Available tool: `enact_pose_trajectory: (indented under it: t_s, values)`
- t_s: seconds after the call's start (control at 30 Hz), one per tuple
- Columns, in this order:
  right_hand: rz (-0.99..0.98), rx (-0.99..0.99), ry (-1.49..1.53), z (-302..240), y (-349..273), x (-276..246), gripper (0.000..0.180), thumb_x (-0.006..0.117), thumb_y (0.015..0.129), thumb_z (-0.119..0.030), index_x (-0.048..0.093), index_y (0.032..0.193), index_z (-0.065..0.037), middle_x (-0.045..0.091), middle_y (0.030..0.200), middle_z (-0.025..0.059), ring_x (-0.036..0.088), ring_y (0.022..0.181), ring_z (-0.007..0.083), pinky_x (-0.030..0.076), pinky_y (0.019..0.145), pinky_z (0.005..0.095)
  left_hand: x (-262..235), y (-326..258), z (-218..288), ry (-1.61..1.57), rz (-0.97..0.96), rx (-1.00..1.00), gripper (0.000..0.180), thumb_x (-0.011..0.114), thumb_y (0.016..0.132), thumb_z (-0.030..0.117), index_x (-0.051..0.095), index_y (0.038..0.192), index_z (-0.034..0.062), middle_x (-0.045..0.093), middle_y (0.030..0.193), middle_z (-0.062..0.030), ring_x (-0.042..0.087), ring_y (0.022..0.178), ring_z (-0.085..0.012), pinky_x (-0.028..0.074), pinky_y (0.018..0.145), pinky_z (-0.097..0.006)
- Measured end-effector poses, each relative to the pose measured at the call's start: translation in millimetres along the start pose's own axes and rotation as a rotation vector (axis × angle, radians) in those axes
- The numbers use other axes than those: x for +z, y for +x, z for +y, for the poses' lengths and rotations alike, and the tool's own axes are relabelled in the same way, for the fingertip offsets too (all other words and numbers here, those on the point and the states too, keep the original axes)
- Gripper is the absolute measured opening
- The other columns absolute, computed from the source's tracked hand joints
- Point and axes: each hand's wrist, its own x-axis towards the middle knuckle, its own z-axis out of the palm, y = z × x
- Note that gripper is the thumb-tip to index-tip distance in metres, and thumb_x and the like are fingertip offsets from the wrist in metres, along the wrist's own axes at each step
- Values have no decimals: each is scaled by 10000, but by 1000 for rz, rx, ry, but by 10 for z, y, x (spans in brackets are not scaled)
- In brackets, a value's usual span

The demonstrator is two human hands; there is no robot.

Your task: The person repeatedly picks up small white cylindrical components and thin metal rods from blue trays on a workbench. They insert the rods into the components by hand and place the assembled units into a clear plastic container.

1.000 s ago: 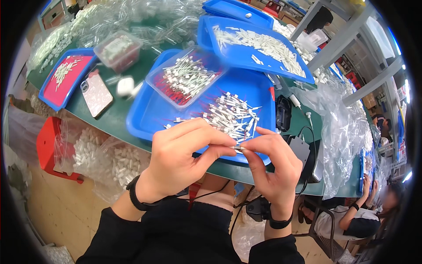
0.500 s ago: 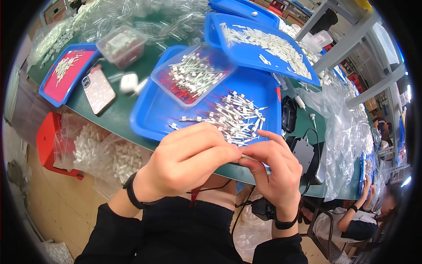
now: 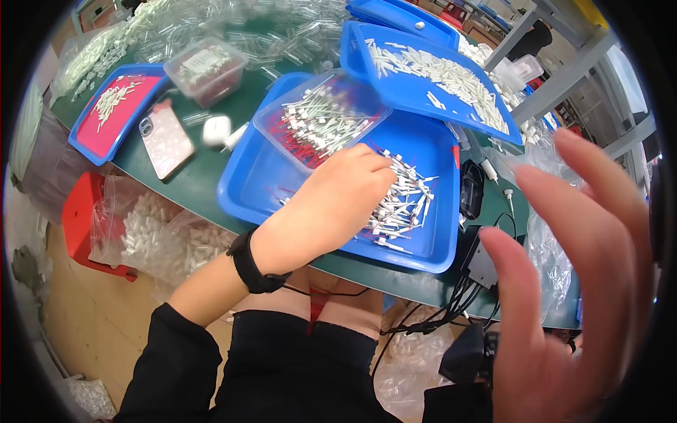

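The left hand (image 3: 338,201) is curled over white pins (image 3: 402,204) in the blue tray (image 3: 282,183), its grasp apparently hidden; the right hand (image 3: 571,296) is spread wide, near.

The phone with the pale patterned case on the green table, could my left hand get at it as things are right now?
Probably yes. The left hand rests on the white parts in the blue tray, and the phone lies uncovered left of that tray, with only bare table between.

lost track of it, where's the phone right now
In the head view the phone lies on the green table's left side, between the pink-lined tray and the big blue tray.
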Motion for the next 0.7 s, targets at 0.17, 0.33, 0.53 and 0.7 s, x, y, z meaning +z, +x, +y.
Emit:
enact_pose_trajectory:
  t_s: [0.17, 0.33, 0.53, 0.7]
  values:
    - [-12, -43, 53, -122, -31, 107, 287, 746, 704, -68, 649, 973, -38, 665, 933, 123, 613, 816, 247, 465, 713, 343, -217, 179, -215, 180, -15, -65, 213, 587, 776, 56, 643, 972, -4, 631, 986, -186, 591, 934, -351, 477, 821, -388]
    - [-49, 21, 74, -213, -99, -127, 193, 723, 733, -58, 663, 913, -23, 673, 857, 114, 622, 741, 220, 469, 661, 327, -317, 365, -523, 279, -253, -356, 169, 640, 774, 121, 665, 835, -34, 653, 772, -194, 633, 770, -361, 495, 718, -403]
    - [-139, 301, 198, 205, 178, 146, 87, 696, 768, -47, 680, 841, -4, 683, 766, 103, 631, 650, 189, 474, 599, 309, -274, 377, -603, 382, -416, -553, 145, 651, 700, 102, 664, 756, -31, 640, 733, -231, 644, 735, -367, 509, 689, -401]
    - [-192, 274, 19, 1347, 887, 1669, 240, 660, 762, -223, 709, 818, 5, 671, 742, 203, 667, 718, 326, 521, 699, 376, -251, 483, -665, 271, -405, -538, 138, 627, 663, 94, 645, 698, -39, 626, 697, -244, 648, 707, -363, 513, 671, -411]
